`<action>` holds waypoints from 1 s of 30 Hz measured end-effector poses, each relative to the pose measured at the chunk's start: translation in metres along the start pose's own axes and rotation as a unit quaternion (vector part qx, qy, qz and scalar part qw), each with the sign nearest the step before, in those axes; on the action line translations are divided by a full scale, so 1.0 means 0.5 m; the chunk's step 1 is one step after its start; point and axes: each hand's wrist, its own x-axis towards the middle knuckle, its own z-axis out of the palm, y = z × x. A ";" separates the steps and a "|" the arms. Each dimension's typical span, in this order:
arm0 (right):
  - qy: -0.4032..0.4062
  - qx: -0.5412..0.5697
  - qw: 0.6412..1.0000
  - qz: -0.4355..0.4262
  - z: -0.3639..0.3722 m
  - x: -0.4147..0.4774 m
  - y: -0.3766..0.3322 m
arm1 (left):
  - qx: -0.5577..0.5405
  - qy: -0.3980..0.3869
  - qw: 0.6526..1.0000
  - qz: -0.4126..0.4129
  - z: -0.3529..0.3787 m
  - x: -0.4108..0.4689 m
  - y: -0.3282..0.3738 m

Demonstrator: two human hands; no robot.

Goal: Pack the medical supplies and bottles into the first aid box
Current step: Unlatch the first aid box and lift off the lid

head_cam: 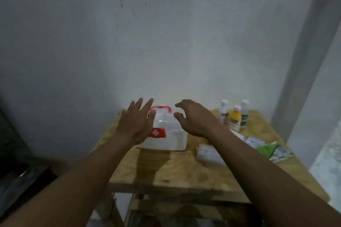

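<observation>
- Right now your left hand point(136, 125) is spread wide, fingers splayed, over the left end of the first aid box point(167, 134), holding nothing.
- Your right hand point(193, 118) hovers half-curled and empty above the box's right side.
- That white box, lid shut under its red handle point(160, 108), sits toward the table's point(184, 169) back edge.
- Three bottles point(235, 116) stand upright near the back right corner.
- Supply packets point(262, 145) lie along the right edge.

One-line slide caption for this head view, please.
Both open hands, left hand and right hand, reach toward closed white plastic first aid box on wooden table; three bottles stand right.
</observation>
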 end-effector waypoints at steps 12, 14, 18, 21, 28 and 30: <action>-0.046 -0.073 0.996 -0.009 0.057 -0.017 0.009 | 0.058 -0.028 0.996 0.069 0.054 -0.047 -0.052; -0.040 -0.091 0.995 -0.017 0.061 -0.018 0.007 | 0.118 -0.014 0.989 0.088 0.059 -0.041 -0.059; -0.039 -0.103 0.994 -0.021 0.069 -0.020 0.003 | 0.217 0.018 0.968 0.126 0.058 -0.032 -0.058; -0.044 -0.111 0.993 -0.011 0.074 -0.018 0.001 | 0.285 0.025 0.943 0.169 0.054 -0.027 -0.058; -0.041 -0.105 0.993 -0.019 0.070 -0.019 -0.003 | 0.332 0.039 0.915 0.226 0.043 -0.026 -0.043; -0.026 -0.097 0.994 -0.032 0.074 -0.020 -0.010 | 0.325 0.033 0.918 0.225 0.045 -0.025 -0.043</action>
